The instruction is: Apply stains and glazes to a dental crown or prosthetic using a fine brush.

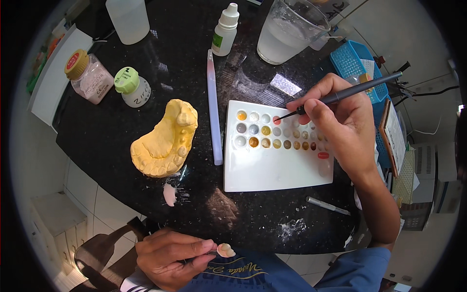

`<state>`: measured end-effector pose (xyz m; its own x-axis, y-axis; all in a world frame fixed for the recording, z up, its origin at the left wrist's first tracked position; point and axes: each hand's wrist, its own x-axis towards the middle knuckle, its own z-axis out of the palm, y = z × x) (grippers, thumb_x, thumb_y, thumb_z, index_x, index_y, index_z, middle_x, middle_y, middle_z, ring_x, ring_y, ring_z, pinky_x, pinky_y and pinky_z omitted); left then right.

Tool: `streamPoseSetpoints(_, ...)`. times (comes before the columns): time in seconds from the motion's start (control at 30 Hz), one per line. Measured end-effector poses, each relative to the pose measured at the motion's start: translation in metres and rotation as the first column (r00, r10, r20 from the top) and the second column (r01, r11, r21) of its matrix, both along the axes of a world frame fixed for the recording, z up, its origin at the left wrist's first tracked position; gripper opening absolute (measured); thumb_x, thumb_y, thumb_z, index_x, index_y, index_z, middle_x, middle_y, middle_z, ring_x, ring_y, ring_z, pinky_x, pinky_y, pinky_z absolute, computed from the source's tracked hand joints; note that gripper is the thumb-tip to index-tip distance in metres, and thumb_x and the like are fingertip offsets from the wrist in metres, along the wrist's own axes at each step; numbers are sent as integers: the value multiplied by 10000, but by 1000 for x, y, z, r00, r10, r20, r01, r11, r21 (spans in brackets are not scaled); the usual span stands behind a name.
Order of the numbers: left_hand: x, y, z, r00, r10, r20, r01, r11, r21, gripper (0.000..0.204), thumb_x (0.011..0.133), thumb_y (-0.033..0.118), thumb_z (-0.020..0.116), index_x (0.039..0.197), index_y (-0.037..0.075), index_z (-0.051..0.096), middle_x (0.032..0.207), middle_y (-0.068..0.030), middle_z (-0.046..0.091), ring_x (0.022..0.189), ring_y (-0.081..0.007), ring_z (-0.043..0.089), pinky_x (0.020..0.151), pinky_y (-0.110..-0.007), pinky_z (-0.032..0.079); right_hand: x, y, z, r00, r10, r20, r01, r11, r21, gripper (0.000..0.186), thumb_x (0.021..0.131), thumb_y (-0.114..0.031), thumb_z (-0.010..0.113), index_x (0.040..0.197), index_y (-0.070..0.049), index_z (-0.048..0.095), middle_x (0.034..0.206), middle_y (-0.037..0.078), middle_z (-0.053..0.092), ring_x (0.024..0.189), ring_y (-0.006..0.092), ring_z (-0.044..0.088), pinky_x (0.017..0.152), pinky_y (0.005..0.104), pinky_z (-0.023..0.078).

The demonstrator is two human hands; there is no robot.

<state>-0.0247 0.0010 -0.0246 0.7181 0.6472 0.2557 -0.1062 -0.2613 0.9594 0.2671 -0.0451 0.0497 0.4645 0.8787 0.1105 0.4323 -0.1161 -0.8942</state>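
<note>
My right hand [346,121] is closed around a dark, slim brush [360,88]. Its fine tip reaches into a pink well near the top row of a white porcelain palette [277,173], whose wells hold yellow, brown, grey and pink pastes. Low at the front edge, my left hand [170,255] pinches a small tooth-coloured dental crown [225,250] by a thin, mostly hidden grip, with the crown facing right. Left of the palette lies a yellow plaster dental model [163,141]. Between model and palette rests a long pale-blue plastic handle [213,107].
At the back stand a glass of cloudy water [287,36], a white dropper bottle [225,31] and a white container [129,22]. Two jars, one gold-lidded [90,78], one green-lidded [134,87], sit left. A metal tool [328,206] lies front right; a blue basket [355,61] stands behind my right hand.
</note>
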Motion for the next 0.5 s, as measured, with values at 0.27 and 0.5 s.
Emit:
streamPoseSetpoints(0.27,5,5,6,997,23,-69,-14,992,123,268,628,13,779,877,56,689,752,-70,681,584,-150,638,496,-220,477,-6,-25,17,1000,9,5,-10,998,68,167,881,-183,547,864,-18,529,847,177,654,777,132,611,689,228,466)
streamPoseSetpoints(0.5,13,9,6,998,36,48,-46,970,239,274,586,-15,772,847,8,691,699,-100,664,548,-153,604,484,-222,435,-74,-72,12,988,153,-22,-137,932,335,214,918,-214,502,962,-5,517,761,100,534,631,149,585,596,246,514)
